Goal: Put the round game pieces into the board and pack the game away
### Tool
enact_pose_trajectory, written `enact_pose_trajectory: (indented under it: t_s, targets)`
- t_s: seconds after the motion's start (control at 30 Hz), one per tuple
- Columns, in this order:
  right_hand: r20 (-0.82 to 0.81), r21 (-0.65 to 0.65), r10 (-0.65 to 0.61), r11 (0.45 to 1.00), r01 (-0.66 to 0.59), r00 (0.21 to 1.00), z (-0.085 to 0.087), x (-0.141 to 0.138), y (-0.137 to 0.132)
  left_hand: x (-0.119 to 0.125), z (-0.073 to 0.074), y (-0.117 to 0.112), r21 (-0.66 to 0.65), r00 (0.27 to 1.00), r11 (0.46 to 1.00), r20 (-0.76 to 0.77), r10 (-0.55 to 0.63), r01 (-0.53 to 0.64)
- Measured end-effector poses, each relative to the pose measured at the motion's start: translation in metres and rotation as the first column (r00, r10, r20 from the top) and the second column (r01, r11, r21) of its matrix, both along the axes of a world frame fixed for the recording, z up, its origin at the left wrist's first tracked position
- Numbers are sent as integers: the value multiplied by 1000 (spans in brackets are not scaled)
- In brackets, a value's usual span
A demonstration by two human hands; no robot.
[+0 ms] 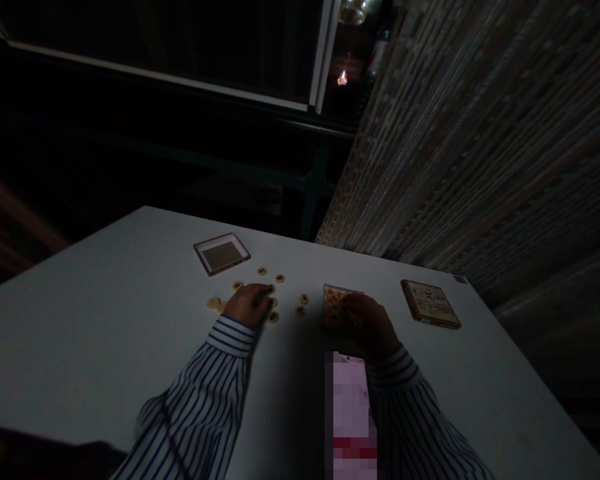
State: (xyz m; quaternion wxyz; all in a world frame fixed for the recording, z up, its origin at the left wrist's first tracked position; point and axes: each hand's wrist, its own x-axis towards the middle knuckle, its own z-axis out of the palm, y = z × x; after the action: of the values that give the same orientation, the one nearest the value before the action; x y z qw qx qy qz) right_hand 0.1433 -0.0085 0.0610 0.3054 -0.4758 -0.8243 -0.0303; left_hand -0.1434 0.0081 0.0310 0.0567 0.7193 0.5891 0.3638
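My left hand (249,306) is low over the white table with its fingers curled down onto the round wooden Chinese chess pieces; a piece shows at its fingertips. Several loose pieces lie around it, such as one dark-marked piece (280,278) beyond it and another piece (301,311) to its right. Under my right hand (373,323) is a clear shallow box (324,300) holding red-marked pieces in rows. The right fingers bend down over the box's right part; their tips and whatever they grip are hidden.
An open tray-like lid (222,254) lies at the back left. A closed brown box (431,304) with a printed cover sits at the right. A phone (351,400), partly pixelated, lies near me. A string curtain (455,133) hangs past the table's (105,320) back right edge.
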Motion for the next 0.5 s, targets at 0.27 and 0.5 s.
enact_pose_trajectory:
  t_s: [0.27,0.5]
  targets:
    - [130,6,106,994,-108,986,13,-29,13,3,-18,7,-76,990,996,-130,-47,38]
    - [209,-68,185,982,-175,960,13,-51,19,3,-19,8,-167,980,985,-182,-81,51]
